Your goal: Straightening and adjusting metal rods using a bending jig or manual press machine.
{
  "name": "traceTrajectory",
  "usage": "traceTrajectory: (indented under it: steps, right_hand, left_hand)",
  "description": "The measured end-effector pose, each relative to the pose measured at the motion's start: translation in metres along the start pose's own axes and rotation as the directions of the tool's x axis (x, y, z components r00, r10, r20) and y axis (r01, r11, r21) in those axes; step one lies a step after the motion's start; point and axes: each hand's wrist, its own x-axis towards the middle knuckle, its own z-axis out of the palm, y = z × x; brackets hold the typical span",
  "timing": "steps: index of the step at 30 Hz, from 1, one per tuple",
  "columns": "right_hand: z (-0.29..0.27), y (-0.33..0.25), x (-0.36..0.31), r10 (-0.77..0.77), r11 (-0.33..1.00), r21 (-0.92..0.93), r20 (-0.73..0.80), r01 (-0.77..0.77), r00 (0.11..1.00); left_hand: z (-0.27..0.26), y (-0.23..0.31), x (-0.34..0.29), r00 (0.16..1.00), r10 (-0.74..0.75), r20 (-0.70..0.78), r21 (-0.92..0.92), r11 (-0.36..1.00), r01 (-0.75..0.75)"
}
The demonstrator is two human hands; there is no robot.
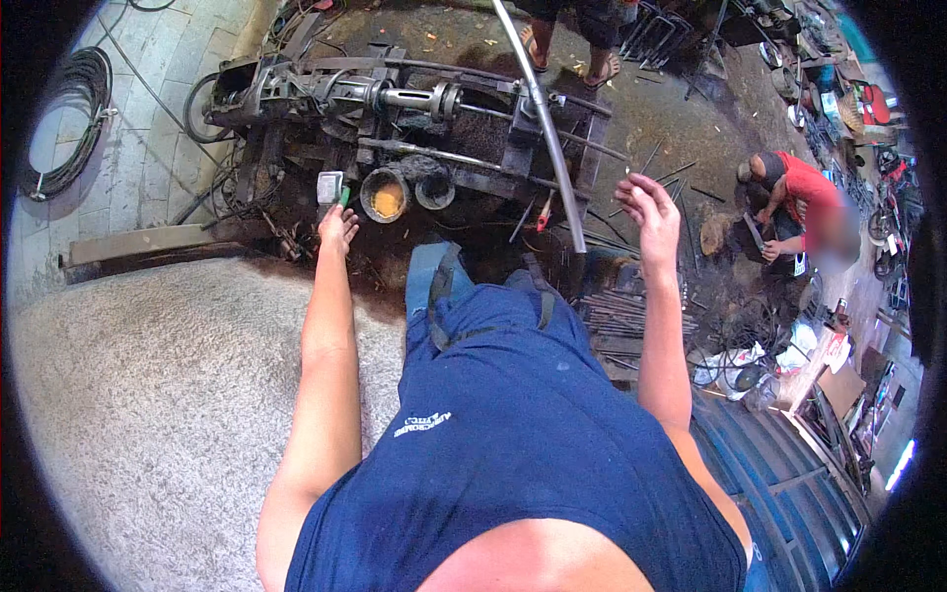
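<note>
Head view shows a green piece (344, 196) at the nearer left hand (338, 228), long axis pointing away; whether fingers grip it, I cannot tell.

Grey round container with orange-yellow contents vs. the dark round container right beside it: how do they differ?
Contents: the grey round container with orange-yellow contents shows a bright mass inside; the dark round container looks dark inside, contents unclear.
Size: the grey one's mouth looks wider than the dark one's.
Position: the grey one is nearer the left hand; the dark one is farther right.
Shared: both are round and open-topped.
</note>
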Motion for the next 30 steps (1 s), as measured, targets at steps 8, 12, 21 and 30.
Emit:
traceTrajectory:
  steps: [8,12,21,30]
  right_hand:
    - [0.094,0.0,0.0,-0.112,0.991,-0.057,0.159,0.123,0.981]
    - [0.126,0.002,-0.002,-0.127,0.942,-0.296,0.109,0.155,0.986]
    - [0.128,0.005,0.07,-0.497,0.674,-0.648,-0.043,0.354,0.867]
    - [0.136,0.053,0.078,-0.387,0.555,-0.81,-0.051,0.189,0.921]
  left_hand:
    - [-0.01,-0.001,0.001,0.997,0.038,0.073,0.095,0.994,-0.044]
    - [-0.012,0.003,-0.003,0.992,0.063,0.109,0.088,0.993,-0.073]
    - [-0.018,0.006,0.001,0.975,0.068,0.213,0.067,0.994,-0.084]
    - [-0.022,0.008,0.005,0.971,0.056,0.231,0.08,0.994,-0.076]
